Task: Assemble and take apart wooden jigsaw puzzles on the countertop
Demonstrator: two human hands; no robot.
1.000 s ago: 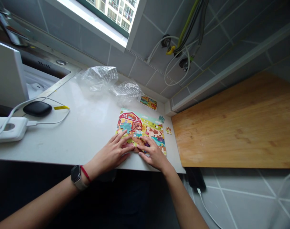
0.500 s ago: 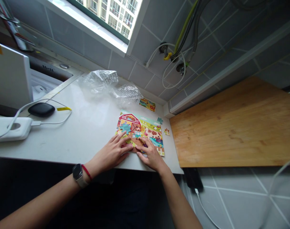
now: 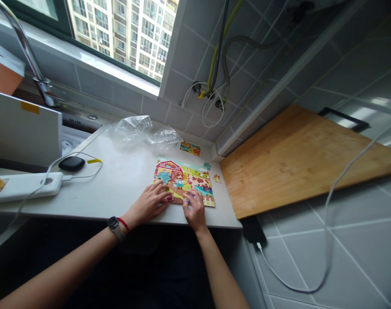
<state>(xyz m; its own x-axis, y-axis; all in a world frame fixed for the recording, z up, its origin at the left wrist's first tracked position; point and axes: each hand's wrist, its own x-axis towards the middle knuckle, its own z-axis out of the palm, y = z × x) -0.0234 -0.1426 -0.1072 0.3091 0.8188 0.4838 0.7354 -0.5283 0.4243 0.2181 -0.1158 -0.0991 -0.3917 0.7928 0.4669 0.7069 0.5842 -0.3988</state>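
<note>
A colourful farm jigsaw puzzle (image 3: 200,180), with a red barn, a farmer and a cow, lies near the counter's front edge. My left hand (image 3: 152,198) rests open, palm down, on its lower left, fingers spread over the picture. On the lower right is my right hand (image 3: 194,208), fingers bent and thumb apart, touching the surface around a purple patch; no lifted piece shows. A loose teal piece (image 3: 164,177) lies on top of the barn. Two more pieces, one teal (image 3: 207,166) and one orange-yellow (image 3: 217,178), sit off the right side.
Crumpled clear plastic (image 3: 134,128) and a small picture card (image 3: 190,148) lie behind the puzzle. A wooden board (image 3: 298,159) borders the right side. At left are a white power strip (image 3: 28,184), a black oval device (image 3: 72,163) and a sink with a faucet (image 3: 47,90).
My right hand has drawn its fingers in and turned more upright, away from the left hand. My left hand has shifted slightly off the puzzle's middle. The camera view has tilted up.
</note>
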